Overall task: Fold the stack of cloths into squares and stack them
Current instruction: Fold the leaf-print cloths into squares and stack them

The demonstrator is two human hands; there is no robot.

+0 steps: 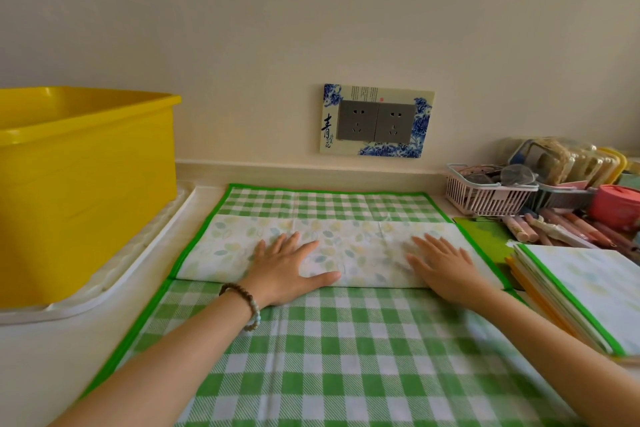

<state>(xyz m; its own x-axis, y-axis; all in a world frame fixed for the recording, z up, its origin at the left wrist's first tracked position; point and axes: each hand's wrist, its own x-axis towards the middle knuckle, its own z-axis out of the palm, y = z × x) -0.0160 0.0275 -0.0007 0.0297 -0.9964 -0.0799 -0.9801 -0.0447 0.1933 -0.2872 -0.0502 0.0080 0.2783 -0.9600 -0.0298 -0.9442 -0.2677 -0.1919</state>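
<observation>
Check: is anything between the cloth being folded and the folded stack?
Nothing visible. The left hand and right hand lie flat on the cloth, and the stack sits right beside its right edge, top bare. The pens and basket lie behind the stack, off the path.

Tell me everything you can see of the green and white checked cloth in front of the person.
The green and white checked cloth looks like thin woven fabric with a bright green bound edge. It lies spread flat on the pale counter. A band across its middle shows a white, pale leaf-printed face, seemingly the reverse folded over. The left hand and right hand press flat on that band, fingers straight. A stack of folded cloths sits at its right edge.
</observation>
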